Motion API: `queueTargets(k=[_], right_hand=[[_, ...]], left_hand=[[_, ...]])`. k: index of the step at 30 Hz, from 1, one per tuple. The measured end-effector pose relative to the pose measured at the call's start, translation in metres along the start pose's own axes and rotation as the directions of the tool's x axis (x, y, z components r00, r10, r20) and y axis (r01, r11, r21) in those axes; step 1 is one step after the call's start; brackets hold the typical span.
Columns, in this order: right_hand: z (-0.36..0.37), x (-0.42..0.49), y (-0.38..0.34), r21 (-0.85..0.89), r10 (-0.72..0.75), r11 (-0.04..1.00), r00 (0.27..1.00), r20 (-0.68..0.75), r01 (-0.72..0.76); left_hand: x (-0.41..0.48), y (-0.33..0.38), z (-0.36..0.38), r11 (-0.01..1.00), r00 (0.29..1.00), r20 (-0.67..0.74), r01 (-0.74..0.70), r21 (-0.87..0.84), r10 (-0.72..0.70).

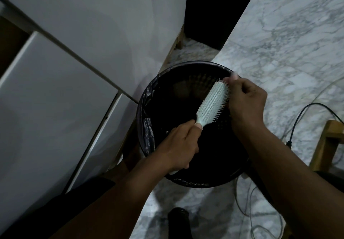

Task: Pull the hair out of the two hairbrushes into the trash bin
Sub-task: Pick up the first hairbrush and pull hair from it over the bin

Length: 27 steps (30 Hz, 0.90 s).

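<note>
The marble floor (279, 33) carries the black trash bin (147, 97), lined with a dark bag and standing beside the white cabinet (55, 89). Your left hand (178, 145) is wrapped closed around the handle of the pale hairbrush (212, 104), holding it bristles-up over the bin opening. Your right hand (245, 104) is curled at the brush tip, fingers pinched at the bristles; hair there cannot be made out.

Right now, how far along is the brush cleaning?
Done: nothing visibly. In hand: the left hand grips the pale hairbrush over the lined trash bin, right hand picking at its tip bristles. Left: the second brush, not in view.
</note>
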State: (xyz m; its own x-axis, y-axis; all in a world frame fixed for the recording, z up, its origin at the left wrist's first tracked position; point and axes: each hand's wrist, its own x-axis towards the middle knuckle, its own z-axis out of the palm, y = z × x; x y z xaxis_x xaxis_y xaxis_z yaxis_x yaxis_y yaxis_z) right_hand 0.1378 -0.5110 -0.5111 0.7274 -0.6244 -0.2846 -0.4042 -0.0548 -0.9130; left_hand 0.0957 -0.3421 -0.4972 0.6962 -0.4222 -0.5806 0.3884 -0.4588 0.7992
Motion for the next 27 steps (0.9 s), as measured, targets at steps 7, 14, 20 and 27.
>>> queueTargets(k=[7, 14, 20, 27], right_hand=[[0.005, -0.009, 0.005, -0.149, -0.051, 0.984, 0.962, 0.270, 0.094], [-0.001, -0.005, 0.022, -0.170, -0.077, 0.981, 0.994, 0.074, 0.089], [0.006, -0.002, 0.028, 0.217, 0.513, 0.817, 0.845, 0.151, -0.535], [0.008, 0.006, 0.037, -0.080, 0.530, 0.848, 0.839, 0.119, -0.524]], left_hand=[[0.010, -0.009, -0.006, 0.983, 0.994, 0.004, 0.107, -0.148, -0.108], [0.005, -0.004, -0.007, 0.979, 0.981, 0.123, 0.167, -0.115, -0.153], [0.006, 0.000, -0.020, 0.946, 0.940, 0.198, 0.304, -0.118, -0.277], [0.017, -0.003, -0.031, 0.924, 0.920, 0.118, 0.381, -0.041, -0.374]])
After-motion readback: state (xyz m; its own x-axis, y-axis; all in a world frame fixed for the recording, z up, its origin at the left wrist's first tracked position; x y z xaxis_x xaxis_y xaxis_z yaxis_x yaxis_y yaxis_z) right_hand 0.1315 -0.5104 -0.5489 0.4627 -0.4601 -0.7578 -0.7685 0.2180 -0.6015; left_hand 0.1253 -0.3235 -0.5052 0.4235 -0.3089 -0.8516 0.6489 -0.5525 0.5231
